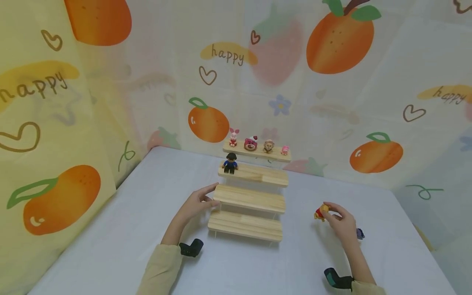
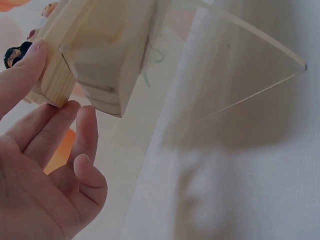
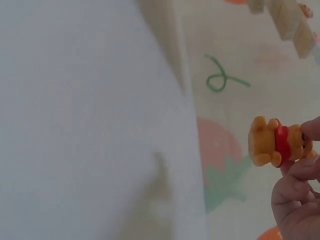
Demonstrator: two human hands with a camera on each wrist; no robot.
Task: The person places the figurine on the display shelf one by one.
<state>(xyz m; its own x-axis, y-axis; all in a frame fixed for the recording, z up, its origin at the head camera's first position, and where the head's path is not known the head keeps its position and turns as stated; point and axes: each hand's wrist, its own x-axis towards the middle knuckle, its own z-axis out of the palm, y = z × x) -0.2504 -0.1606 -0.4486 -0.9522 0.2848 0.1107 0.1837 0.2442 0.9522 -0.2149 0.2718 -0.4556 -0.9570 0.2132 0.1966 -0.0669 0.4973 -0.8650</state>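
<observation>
My right hand (image 1: 343, 223) pinches a small yellow bear figurine (image 3: 275, 142) with a red shirt, held above the cloth to the right of the shelf. Thumb and fingertips grip it by the head, which they partly cover. My left hand (image 1: 195, 205) grips the left end of a tier on the stepped wooden display shelf (image 1: 250, 198). In the left wrist view, the thumb lies on one face of the board and the fingertips touch its other side. On the second tier from the top, a figurine in blue with a black hat (image 1: 230, 163) sits at the left end.
Along the top tier stand a pink-eared pig figurine (image 1: 233, 137), a magenta bear figurine (image 1: 250, 143), a brown figurine (image 1: 268, 146) and a small pink one (image 1: 285, 150). A purple-grey figurine (image 1: 360, 234) is partly hidden behind my right wrist. Printed fabric (image 1: 236, 94) hangs behind the white-covered table (image 1: 121, 229).
</observation>
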